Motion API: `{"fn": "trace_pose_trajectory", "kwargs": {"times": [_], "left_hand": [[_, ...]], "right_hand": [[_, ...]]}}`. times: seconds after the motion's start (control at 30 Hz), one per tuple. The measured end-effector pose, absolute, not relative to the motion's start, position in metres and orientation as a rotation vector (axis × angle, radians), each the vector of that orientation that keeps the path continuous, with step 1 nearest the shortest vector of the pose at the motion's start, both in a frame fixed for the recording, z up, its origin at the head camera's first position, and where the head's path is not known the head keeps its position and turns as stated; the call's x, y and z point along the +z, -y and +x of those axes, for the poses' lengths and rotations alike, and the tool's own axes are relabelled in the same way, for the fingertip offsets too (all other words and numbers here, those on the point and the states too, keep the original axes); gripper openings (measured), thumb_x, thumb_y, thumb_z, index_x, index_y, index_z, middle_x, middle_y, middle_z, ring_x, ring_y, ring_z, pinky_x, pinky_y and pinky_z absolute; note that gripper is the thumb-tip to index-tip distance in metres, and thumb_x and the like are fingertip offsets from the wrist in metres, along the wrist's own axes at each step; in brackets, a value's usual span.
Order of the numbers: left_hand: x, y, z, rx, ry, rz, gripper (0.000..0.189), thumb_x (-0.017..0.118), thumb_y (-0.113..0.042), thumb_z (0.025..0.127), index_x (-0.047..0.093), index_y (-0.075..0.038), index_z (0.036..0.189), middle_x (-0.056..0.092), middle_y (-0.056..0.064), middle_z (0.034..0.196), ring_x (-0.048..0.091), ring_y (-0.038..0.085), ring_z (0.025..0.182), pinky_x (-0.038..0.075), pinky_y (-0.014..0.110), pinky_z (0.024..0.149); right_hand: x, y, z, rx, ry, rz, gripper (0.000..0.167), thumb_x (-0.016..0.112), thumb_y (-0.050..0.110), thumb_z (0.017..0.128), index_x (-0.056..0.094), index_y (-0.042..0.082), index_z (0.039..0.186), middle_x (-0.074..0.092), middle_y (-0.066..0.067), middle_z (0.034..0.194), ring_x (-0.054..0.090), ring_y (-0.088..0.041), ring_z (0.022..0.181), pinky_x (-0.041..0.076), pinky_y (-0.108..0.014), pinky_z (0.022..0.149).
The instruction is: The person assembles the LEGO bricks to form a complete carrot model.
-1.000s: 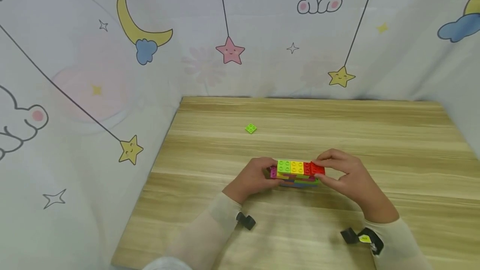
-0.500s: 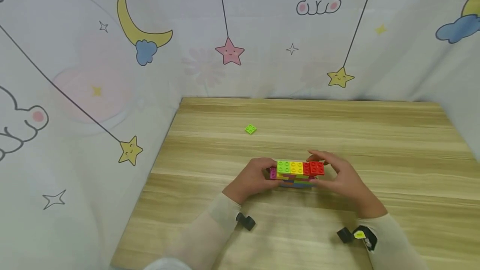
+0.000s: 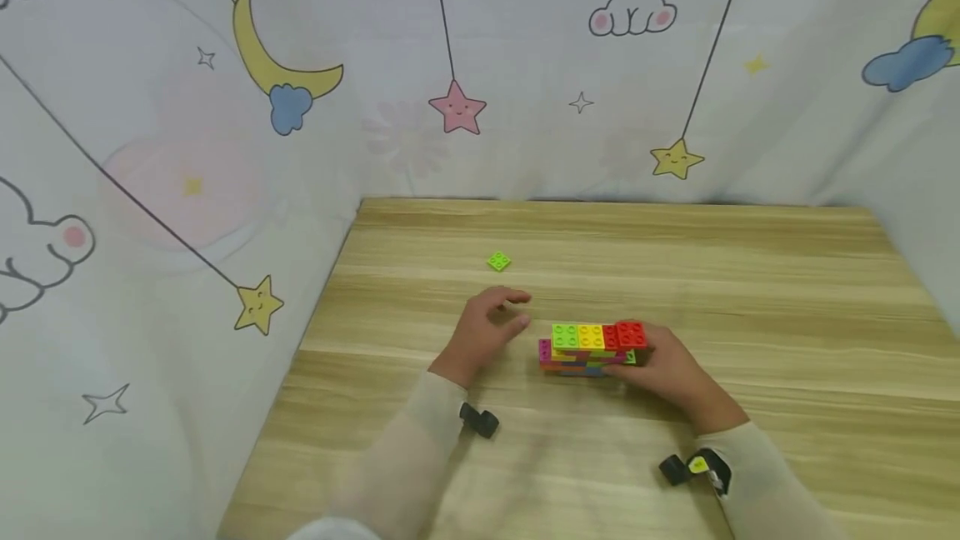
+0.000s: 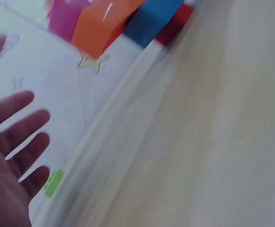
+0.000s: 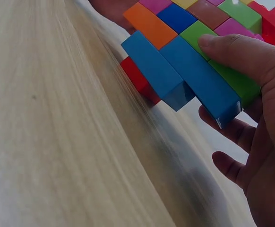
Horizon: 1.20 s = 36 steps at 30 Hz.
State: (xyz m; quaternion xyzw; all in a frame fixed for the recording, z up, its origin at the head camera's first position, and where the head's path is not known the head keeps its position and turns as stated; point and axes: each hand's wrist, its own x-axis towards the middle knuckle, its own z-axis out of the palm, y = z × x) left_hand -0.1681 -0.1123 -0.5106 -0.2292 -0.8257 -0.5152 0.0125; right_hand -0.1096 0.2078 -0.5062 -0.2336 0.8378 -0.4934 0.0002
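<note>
A wall of stacked toy building bricks stands near the middle of the table in the head view. Its top row runs green, yellow and red. My right hand grips its right end; in the right wrist view the thumb lies on a green brick, while other fingers reach behind. Blue bricks and a red one form the lower part. To the left, apart from the wall, my left hand has its fingers spread and holds nothing. Beyond that hand lies a loose small green brick.
The wooden table extends on all sides of the bricks. A white curtain printed with stars and animals hangs behind its back edge and at its left. Each wrist carries a black camera strap.
My left hand has let go of the brick wall and moved left and away from me. My right hand has shifted from the red top brick to a lower grip on the right end.
</note>
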Motion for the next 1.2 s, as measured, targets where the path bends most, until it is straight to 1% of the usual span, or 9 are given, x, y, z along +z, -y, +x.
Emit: {"fn": "trace_pose_trajectory", "kwargs": {"times": [0.13, 0.23, 0.37, 0.53, 0.6, 0.7, 0.9, 1.07, 1.2], "left_hand": [[-0.518, 0.124, -0.196, -1.464, 2.613, -0.441, 0.043, 0.078, -0.034, 0.094, 0.07, -0.015, 0.132, 0.066, -0.001, 0.131, 0.057, 0.021, 0.126, 0.046, 0.046, 0.109], [-0.519, 0.128, -0.217, -1.386, 2.669, -0.312, 0.048, 0.081, -0.031, 0.091, 0.069, -0.015, 0.135, 0.065, 0.003, 0.135, 0.057, 0.025, 0.127, 0.046, 0.045, 0.109], [-0.519, 0.128, -0.239, -1.284, 2.735, -0.242, 0.055, 0.084, -0.029, 0.089, 0.066, -0.015, 0.139, 0.063, 0.007, 0.136, 0.057, 0.028, 0.126, 0.047, 0.045, 0.108], [-0.519, 0.124, -0.255, -1.161, 2.786, -0.166, 0.061, 0.084, -0.032, 0.087, 0.063, -0.017, 0.142, 0.055, 0.009, 0.137, 0.055, 0.03, 0.124, 0.048, 0.047, 0.104], [-0.518, 0.123, -0.258, -1.123, 2.797, -0.151, 0.061, 0.084, -0.032, 0.087, 0.063, -0.018, 0.143, 0.053, 0.008, 0.141, 0.052, 0.031, 0.129, 0.045, 0.049, 0.107], [-0.516, 0.122, -0.261, -1.08, 2.811, -0.166, 0.054, 0.082, -0.031, 0.089, 0.066, -0.018, 0.139, 0.058, 0.006, 0.143, 0.05, 0.033, 0.133, 0.039, 0.053, 0.112], [-0.515, 0.123, -0.262, -1.076, 2.831, -0.175, 0.035, 0.079, -0.027, 0.093, 0.075, -0.018, 0.127, 0.069, 0.002, 0.133, 0.055, 0.032, 0.127, 0.037, 0.054, 0.109], [-0.518, 0.122, -0.259, -1.222, 2.741, -0.225, 0.033, 0.08, -0.026, 0.092, 0.076, -0.016, 0.124, 0.07, 0.004, 0.126, 0.059, 0.028, 0.122, 0.045, 0.047, 0.106], [-0.517, 0.119, -0.243, -1.43, 2.611, -0.319, 0.031, 0.081, -0.024, 0.092, 0.076, -0.017, 0.122, 0.069, -0.002, 0.119, 0.062, 0.019, 0.112, 0.053, 0.04, 0.096]], "right_hand": [[-0.507, -0.207, -0.11, -1.543, -2.64, -0.741, 0.04, 0.091, 0.012, 0.08, 0.074, 0.01, 0.117, 0.075, 0.001, 0.112, 0.068, -0.007, 0.102, 0.053, -0.024, 0.092], [-0.506, -0.206, -0.109, -1.546, -2.638, -0.731, 0.04, 0.091, 0.012, 0.08, 0.074, 0.01, 0.117, 0.075, 0.002, 0.111, 0.067, -0.006, 0.101, 0.053, -0.024, 0.092], [-0.505, -0.205, -0.11, -1.545, -2.636, -0.742, 0.04, 0.091, 0.011, 0.08, 0.074, 0.01, 0.116, 0.076, 0.001, 0.111, 0.068, -0.007, 0.101, 0.054, -0.025, 0.091], [-0.504, -0.203, -0.11, -1.526, -2.639, -0.732, 0.039, 0.091, 0.013, 0.081, 0.074, 0.011, 0.116, 0.076, 0.002, 0.111, 0.068, -0.007, 0.1, 0.054, -0.026, 0.091], [-0.503, -0.202, -0.11, -1.531, -2.626, -0.718, 0.039, 0.09, 0.013, 0.081, 0.074, 0.01, 0.116, 0.076, 0.001, 0.111, 0.068, -0.008, 0.1, 0.055, -0.027, 0.091], [-0.502, -0.201, -0.11, -1.534, -2.611, -0.711, 0.038, 0.09, 0.013, 0.082, 0.074, 0.009, 0.116, 0.075, 0.0, 0.111, 0.068, -0.008, 0.1, 0.055, -0.028, 0.091], [-0.502, -0.201, -0.111, -1.535, -2.611, -0.723, 0.037, 0.089, 0.012, 0.082, 0.074, 0.009, 0.115, 0.075, 0.001, 0.11, 0.068, -0.008, 0.099, 0.055, -0.027, 0.09], [-0.504, -0.204, -0.111, -1.549, -2.627, -0.73, 0.037, 0.089, 0.01, 0.082, 0.073, 0.01, 0.116, 0.075, 0.001, 0.11, 0.068, -0.008, 0.098, 0.055, -0.026, 0.089], [-0.506, -0.206, -0.11, -1.543, -2.633, -0.735, 0.038, 0.089, 0.011, 0.082, 0.073, 0.01, 0.117, 0.076, 0.001, 0.11, 0.068, -0.007, 0.098, 0.056, -0.026, 0.089]]}}
